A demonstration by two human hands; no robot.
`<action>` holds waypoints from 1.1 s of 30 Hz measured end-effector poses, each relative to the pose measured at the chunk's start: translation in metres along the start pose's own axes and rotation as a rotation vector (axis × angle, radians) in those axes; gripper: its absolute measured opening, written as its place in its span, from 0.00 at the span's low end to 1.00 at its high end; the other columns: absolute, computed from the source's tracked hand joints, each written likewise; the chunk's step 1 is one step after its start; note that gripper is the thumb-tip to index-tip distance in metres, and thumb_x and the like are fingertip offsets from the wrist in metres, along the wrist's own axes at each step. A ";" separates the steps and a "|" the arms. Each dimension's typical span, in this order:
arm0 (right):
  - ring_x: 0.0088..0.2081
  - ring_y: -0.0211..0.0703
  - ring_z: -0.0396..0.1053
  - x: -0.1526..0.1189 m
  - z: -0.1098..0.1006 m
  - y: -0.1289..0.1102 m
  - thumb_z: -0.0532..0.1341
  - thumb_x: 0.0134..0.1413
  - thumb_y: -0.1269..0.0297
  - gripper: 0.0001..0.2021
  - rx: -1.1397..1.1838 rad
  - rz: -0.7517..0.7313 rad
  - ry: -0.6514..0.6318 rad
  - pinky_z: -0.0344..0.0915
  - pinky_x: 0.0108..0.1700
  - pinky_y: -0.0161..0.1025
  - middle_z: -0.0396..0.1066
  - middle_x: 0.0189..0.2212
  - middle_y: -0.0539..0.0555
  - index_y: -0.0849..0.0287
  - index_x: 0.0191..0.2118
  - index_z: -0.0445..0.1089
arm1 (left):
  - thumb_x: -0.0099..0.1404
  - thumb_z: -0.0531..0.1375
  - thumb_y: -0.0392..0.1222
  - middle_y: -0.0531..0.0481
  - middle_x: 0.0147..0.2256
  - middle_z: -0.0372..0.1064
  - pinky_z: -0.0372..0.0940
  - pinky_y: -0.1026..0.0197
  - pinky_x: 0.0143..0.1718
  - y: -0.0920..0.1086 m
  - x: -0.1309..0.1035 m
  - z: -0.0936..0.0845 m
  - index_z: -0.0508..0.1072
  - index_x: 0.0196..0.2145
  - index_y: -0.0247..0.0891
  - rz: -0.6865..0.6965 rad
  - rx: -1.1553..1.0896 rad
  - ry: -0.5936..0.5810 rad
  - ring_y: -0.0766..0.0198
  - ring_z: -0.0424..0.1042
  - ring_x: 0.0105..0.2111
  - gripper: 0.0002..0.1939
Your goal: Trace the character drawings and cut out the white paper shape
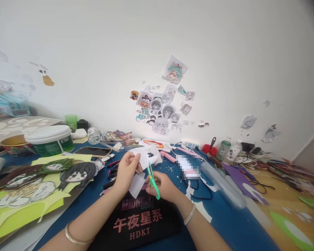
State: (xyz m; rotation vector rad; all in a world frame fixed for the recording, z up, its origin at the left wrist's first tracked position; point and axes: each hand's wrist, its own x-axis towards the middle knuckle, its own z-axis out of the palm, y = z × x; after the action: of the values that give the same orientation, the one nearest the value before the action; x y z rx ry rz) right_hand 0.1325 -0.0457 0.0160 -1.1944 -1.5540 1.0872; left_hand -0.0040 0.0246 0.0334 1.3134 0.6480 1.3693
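My left hand [127,169] pinches a white sheet of paper [144,157] by its left side, thumb on top. A small dark drawn mark shows on the paper. In my right hand [162,186] is a pair of scissors [152,179] with green handles, its blades pointing up at the paper's lower right edge. How far the blades are apart is hard to make out. Beneath my hands hangs or lies a loose white paper piece [137,184]; its support is hidden. Lower down, a black case with pink lettering [143,233] lies on the blue mat.
Left stand a green-and-white tub [49,139], a phone [92,151], markers [113,173] and cut-out drawings [78,174]. To the right are a clear plastic roll [223,184], bottles [224,148] and purple paper [242,181]. Paper drawings [168,111] cover part of the wall.
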 end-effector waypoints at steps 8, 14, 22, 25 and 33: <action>0.23 0.34 0.62 0.002 -0.003 0.007 0.64 0.36 0.69 0.11 0.047 -0.032 0.028 0.58 0.27 0.32 0.64 0.21 0.46 0.60 0.31 0.66 | 0.59 0.55 0.48 0.62 0.12 0.61 0.55 0.68 0.20 0.003 -0.014 0.010 0.54 0.25 0.41 0.014 0.122 -0.028 0.71 0.60 0.14 0.13; 0.21 0.32 0.58 0.001 -0.001 0.004 0.62 0.35 0.72 0.09 0.022 -0.037 0.071 0.58 0.26 0.32 0.62 0.19 0.44 0.60 0.29 0.65 | 0.59 0.54 0.49 0.62 0.12 0.61 0.55 0.67 0.19 0.000 -0.011 0.009 0.53 0.25 0.42 0.001 0.105 -0.036 0.70 0.61 0.13 0.14; 0.20 0.31 0.54 0.002 0.002 0.000 0.58 0.33 0.72 0.06 0.031 -0.032 0.109 0.54 0.23 0.31 0.59 0.17 0.44 0.60 0.25 0.63 | 0.61 0.53 0.49 0.62 0.12 0.62 0.56 0.67 0.20 -0.001 -0.012 0.008 0.52 0.26 0.42 0.020 0.141 -0.016 0.69 0.61 0.13 0.13; 0.19 0.31 0.54 0.002 0.003 0.001 0.59 0.33 0.71 0.06 0.019 -0.027 0.123 0.54 0.22 0.31 0.58 0.16 0.43 0.60 0.24 0.63 | 0.60 0.53 0.49 0.62 0.11 0.62 0.57 0.67 0.20 0.001 -0.012 0.008 0.52 0.26 0.42 0.004 0.118 0.001 0.69 0.61 0.13 0.13; 0.19 0.30 0.52 0.004 0.002 0.007 0.59 0.35 0.71 0.05 0.024 -0.035 0.115 0.52 0.22 0.30 0.58 0.17 0.44 0.60 0.25 0.64 | 0.58 0.54 0.52 0.60 0.14 0.60 0.55 0.66 0.17 -0.003 -0.008 0.008 0.59 0.27 0.40 -0.074 0.061 -0.106 0.69 0.59 0.13 0.13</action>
State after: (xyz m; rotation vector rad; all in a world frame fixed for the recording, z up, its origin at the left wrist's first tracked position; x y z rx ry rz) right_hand 0.1311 -0.0412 0.0094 -1.1878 -1.4646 0.9944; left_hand 0.0029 0.0157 0.0298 1.3872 0.6636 1.2204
